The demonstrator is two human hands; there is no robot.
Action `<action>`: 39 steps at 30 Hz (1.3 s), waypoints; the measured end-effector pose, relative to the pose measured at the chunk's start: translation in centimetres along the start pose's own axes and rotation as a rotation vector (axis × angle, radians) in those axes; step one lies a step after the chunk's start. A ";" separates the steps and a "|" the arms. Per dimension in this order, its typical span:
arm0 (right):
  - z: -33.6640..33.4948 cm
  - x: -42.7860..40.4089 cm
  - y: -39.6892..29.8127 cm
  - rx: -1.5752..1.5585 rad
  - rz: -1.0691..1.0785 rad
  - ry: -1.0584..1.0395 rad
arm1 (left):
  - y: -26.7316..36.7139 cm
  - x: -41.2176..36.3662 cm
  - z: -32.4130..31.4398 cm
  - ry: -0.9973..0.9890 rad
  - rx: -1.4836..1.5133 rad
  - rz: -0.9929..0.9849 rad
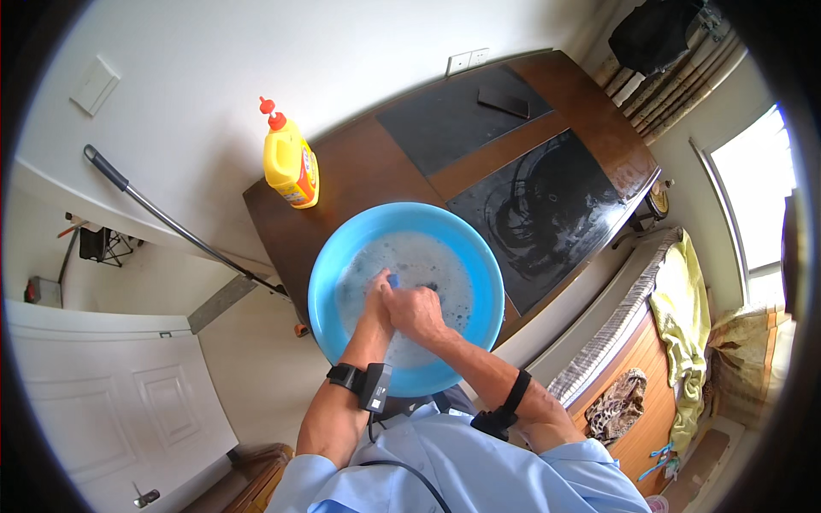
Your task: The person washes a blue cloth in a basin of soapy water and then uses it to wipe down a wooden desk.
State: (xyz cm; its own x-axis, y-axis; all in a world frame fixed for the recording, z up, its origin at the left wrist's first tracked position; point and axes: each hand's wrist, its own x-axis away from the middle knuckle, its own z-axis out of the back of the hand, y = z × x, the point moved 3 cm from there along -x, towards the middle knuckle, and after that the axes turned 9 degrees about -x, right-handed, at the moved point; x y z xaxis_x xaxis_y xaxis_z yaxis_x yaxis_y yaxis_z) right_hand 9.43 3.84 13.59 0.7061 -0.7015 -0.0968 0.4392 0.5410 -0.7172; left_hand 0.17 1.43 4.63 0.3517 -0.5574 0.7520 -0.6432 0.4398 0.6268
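A light-blue plastic basin holds cloudy, sudsy water. Over the water, near the basin's middle, my two hands are close together. A small blue piece shows at the fingertips of my left hand; its kind is unclear. My right hand is curled in a fist against the left one, and its palm is hidden. Just beyond its knuckles, something dark shows in the suds; I cannot tell what it is.
The basin stands at the near edge of a brown wooden table with black panels, one wet. Left of the panels stands a yellow pump bottle. A dark phone-like slab lies farther back. A metal pole leans at the left.
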 end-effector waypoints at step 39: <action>-2.0 -4.5 6.4 -0.137 -0.454 0.110 | -0.9 4.1 -4.5 -0.046 0.160 0.133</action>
State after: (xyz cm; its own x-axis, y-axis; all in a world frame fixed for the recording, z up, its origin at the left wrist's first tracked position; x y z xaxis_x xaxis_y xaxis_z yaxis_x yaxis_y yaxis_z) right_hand 7.98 9.52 8.10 0.3938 -0.9014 0.1800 0.6072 0.1081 -0.7872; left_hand 5.28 1.91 8.03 0.2276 -0.5354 0.8134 -0.7827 0.3963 0.4798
